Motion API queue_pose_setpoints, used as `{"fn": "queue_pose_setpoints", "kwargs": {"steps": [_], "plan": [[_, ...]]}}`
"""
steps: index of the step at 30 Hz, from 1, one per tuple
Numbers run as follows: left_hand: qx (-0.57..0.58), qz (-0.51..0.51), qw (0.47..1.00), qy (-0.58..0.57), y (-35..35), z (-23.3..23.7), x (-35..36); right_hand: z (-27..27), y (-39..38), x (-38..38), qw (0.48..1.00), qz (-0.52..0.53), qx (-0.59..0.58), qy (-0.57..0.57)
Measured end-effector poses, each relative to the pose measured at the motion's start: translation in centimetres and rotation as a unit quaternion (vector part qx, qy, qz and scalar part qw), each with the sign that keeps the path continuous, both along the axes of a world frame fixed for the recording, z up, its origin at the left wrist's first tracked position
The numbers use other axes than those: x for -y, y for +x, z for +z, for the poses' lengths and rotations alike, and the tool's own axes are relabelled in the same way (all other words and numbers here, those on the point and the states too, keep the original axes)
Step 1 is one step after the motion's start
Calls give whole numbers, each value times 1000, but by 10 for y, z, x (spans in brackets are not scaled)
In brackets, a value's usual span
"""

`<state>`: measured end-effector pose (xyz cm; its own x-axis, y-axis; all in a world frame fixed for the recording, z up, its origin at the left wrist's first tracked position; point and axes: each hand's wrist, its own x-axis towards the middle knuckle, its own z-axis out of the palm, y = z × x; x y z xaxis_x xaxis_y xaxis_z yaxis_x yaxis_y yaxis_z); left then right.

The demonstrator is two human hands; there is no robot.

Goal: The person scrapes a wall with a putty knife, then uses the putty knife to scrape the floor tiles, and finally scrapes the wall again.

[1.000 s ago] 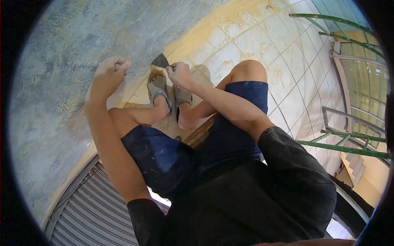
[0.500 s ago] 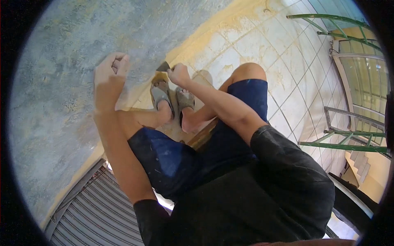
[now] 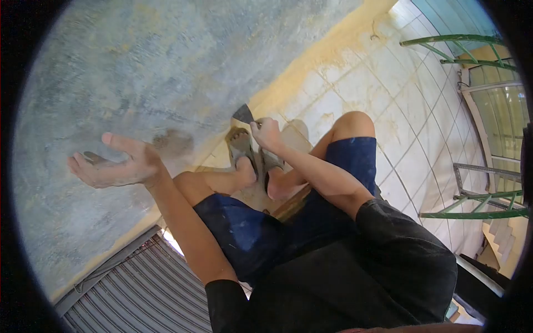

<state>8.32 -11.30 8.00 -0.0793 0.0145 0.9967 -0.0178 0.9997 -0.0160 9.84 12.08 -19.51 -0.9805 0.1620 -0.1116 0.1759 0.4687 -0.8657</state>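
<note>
My left hand (image 3: pixel 114 161) is raised in front of the mottled blue-grey wall (image 3: pixel 139 61), fingers apart and nothing in it. A damp-looking dark patch (image 3: pixel 173 143) shows on the wall just right of that hand. My right hand (image 3: pixel 266 134) is closed round the handle of a putty knife (image 3: pixel 243 114). The knife's dark, flat blade points up and left, by the lower edge of the wall, above my sandalled feet (image 3: pixel 242 150). Most of the handle is hidden in my fingers.
White floor tiles (image 3: pixel 411 139) with yellowish smears run along the wall's base. Green metal frames (image 3: pixel 472 213) stand at the right, near a glazed panel (image 3: pixel 497 111). A grey ribbed shutter (image 3: pixel 139 283) is at the lower left. My bent knees are between my arms.
My left hand has opened from a curled shape and moved left and down. The right hand has shifted right and down with the knife, whose blade now shows more fully. The whole view has shifted slightly.
</note>
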Motion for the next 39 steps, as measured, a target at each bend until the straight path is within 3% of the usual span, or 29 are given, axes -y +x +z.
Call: {"fn": "queue_pose_setpoints", "kwargs": {"steps": [5, 14, 21, 24, 33, 39], "plan": [[59, 0, 994, 93, -6, -3, -3, -13, -8, -14, 998, 33, 53, -2], [50, 44, 992, 110, -25, -12, -9, -23, -4, -17, 997, 42, 60, 9], [33, 19, 993, 108, -17, 0, -7, -22, -23, -10, 999, 16, 42, -6], [52, 15, 997, 54, -13, 10, 0, -23, -8, -13, 1000, 13, 26, 2], [62, 55, 996, 21, -25, 1, 1, -33, -15, -13, 998, 11, 54, 14], [46, 94, 994, 27, -29, -3, 2, -31, -13, -14, 1000, 27, 0, -3]]}}
